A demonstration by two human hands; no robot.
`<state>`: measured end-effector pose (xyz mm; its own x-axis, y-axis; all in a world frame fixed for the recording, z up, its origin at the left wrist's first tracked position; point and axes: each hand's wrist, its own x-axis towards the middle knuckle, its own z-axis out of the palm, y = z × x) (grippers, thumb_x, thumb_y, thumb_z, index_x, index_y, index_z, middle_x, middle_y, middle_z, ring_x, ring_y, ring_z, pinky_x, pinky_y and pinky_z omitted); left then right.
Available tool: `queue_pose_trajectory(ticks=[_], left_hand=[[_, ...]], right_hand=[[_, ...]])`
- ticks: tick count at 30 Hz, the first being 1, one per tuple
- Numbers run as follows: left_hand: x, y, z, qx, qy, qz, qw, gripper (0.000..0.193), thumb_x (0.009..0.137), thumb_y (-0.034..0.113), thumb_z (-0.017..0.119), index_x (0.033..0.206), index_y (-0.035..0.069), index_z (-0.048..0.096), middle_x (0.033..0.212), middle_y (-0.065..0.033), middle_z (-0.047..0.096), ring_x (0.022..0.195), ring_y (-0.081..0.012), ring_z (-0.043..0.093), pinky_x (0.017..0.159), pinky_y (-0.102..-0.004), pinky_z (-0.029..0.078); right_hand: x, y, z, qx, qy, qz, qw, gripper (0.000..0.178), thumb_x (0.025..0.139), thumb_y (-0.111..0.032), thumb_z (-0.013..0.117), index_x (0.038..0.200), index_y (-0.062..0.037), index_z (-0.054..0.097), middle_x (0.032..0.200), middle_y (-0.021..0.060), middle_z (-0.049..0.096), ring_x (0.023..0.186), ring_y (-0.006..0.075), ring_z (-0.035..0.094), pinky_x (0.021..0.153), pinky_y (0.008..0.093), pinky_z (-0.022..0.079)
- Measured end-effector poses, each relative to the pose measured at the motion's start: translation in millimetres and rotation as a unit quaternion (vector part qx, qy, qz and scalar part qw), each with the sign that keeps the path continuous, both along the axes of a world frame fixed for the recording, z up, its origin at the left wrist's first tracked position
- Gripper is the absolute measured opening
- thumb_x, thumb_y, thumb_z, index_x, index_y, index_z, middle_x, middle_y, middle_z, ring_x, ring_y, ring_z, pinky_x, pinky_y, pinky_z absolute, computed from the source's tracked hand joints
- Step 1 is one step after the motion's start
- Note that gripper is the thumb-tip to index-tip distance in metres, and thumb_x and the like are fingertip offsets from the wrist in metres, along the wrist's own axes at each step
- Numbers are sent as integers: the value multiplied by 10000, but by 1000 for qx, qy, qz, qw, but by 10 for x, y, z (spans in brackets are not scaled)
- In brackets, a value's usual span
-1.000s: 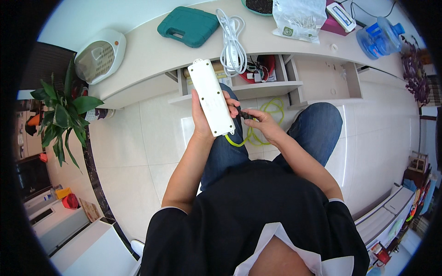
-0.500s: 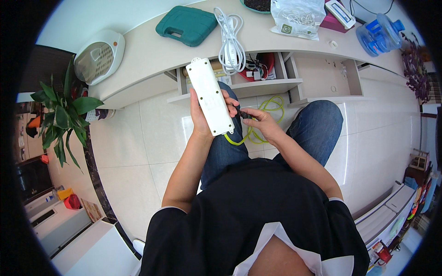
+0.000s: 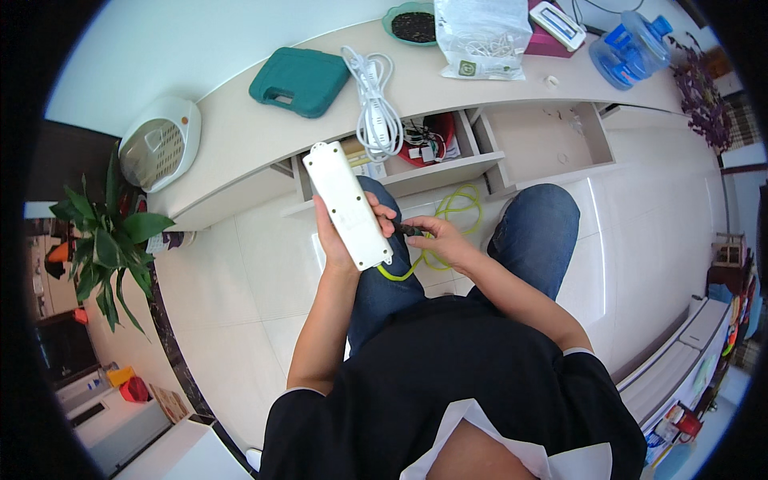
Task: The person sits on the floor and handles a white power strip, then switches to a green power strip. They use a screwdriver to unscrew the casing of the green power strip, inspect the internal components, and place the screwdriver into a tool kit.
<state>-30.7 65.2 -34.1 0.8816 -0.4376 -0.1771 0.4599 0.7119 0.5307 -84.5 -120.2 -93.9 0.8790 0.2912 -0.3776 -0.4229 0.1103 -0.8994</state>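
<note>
My left hand (image 3: 332,242) is wrapped around a long white power strip (image 3: 344,200), its screwed underside turned up. The strip slants over my left thigh, and a yellow-green cord (image 3: 394,277) leaves its near end. To the right of the strip, my right hand (image 3: 445,242) pinches a black plug-like thing (image 3: 410,230). The tip of that black thing reaches the left fingertips at the strip's right side; whether it sits in the strip is hidden. Behind the right hand, loops of the cord hang between my knees.
Two pulled-out drawers (image 3: 552,170) face my knees, one holding a red container (image 3: 440,132) with cables. On the desktop (image 3: 240,120) lie a green case (image 3: 300,82), a coiled white extension cord (image 3: 376,112), a plastic bag (image 3: 484,44) and a blue water jug (image 3: 628,52). A leafy plant (image 3: 112,232) stands left.
The view has shifted, so the desk and drawers sit lower and further left. My hands keep hold of the power strip and the black thing, which now lies more level.
</note>
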Motion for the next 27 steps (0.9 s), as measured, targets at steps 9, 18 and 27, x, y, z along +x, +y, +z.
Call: queue_pose_trajectory(ticks=[9,18,27], left_hand=[[3,-34,75,11,11,5,1000,865,823,733,145,922,-36,528,803,-248,616,565,-279,598,535,-330,493],[47,-60,32,4,-2,9,1000,884,801,758,165,950,-24,548,1064,-382,523,649,-272,625,600,-331,507],[35,1,-10,-7,-11,12,1000,892,806,756,162,966,-36,539,1176,-355,481,773,-270,655,615,-307,528]], right_hand=[[-44,1,-144,10,11,10,1000,395,767,-47,668,1152,-48,581,1102,26,599,1022,138,522,897,290,398],[65,34,-8,65,27,-21,997,465,790,-94,676,1221,-9,525,1083,72,604,965,140,547,880,295,430],[139,127,35,110,44,-5,993,491,808,-114,672,1238,35,487,1022,92,610,853,126,586,731,260,505]])
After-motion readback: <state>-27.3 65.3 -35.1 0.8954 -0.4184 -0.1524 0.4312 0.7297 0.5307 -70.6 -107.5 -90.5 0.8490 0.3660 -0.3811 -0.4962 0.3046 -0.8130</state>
